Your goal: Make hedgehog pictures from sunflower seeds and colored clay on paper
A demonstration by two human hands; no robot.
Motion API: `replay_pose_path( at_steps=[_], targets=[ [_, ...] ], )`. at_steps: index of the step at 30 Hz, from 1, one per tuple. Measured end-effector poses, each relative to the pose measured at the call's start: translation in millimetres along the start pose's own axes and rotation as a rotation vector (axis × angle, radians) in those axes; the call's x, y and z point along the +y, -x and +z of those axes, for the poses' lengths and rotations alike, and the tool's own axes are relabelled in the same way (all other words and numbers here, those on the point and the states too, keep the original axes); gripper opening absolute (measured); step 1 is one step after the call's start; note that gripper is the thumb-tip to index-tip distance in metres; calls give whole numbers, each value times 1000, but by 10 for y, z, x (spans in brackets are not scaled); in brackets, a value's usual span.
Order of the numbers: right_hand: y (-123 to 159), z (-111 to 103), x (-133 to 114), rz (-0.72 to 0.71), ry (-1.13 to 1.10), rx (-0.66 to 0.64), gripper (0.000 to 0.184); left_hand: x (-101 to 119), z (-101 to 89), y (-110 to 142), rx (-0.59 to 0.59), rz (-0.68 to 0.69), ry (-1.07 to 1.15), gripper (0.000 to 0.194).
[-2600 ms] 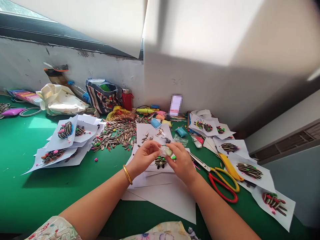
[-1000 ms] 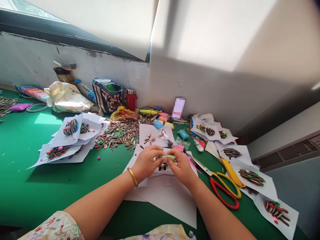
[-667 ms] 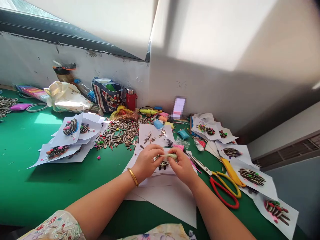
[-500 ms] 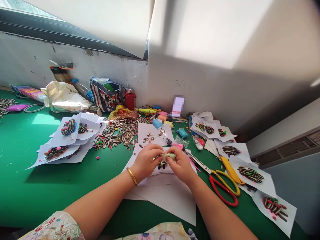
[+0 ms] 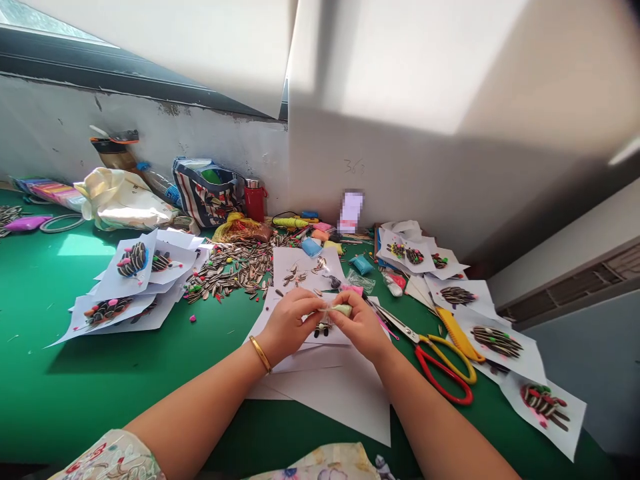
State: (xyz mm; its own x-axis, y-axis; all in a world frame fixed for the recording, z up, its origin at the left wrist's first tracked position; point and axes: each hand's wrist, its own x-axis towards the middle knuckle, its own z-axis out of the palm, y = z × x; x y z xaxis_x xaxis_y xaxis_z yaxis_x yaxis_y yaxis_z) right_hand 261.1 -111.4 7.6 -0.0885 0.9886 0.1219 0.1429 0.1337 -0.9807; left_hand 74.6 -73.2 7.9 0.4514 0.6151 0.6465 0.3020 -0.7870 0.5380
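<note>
My left hand and my right hand meet over white paper sheets in front of me. Between the fingertips is a small pale green clay packet, apparently in clear plastic. The right thumb and fingers pinch its green body, while the left fingers are closed at its thin, clear-looking end. Just below the packet, partly hidden by the hands, dark seeds lie on a sheet. More seeds rest on the sheet behind.
A heap of striped sunflower seeds spreads behind my left hand. Red-and-yellow scissors and a yellow cutter lie to the right. Seed-decorated sheets are stacked left and right. Bags and a red bottle stand by the wall.
The view has shifted slightly. My fingers have moved a little around the pale green clay packet, with the left fingers now straighter at its thin end. Both hands keep hold.
</note>
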Motion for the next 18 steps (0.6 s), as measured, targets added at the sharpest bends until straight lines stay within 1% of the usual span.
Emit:
replay_pose_path(
  at_steps=[3, 9, 11, 16, 18],
  targets=[
    [-21, -20, 35, 31, -22, 14, 32, -6, 26, 7, -17, -7, 30, 16],
    [-18, -26, 33, 33, -23, 19, 30, -3, 28, 10, -48, -10, -3, 11],
    [-14, -25, 28, 39, -25, 17, 29, 9, 22, -1, -50, -40, 32, 7],
    [-31, -40, 37, 28, -51, 40, 29, 42, 25, -43, -26, -165, 177, 8],
    [-36, -44, 35, 26, -63, 47, 29, 38, 28, -49, -15, -174, 197, 7]
  ],
)
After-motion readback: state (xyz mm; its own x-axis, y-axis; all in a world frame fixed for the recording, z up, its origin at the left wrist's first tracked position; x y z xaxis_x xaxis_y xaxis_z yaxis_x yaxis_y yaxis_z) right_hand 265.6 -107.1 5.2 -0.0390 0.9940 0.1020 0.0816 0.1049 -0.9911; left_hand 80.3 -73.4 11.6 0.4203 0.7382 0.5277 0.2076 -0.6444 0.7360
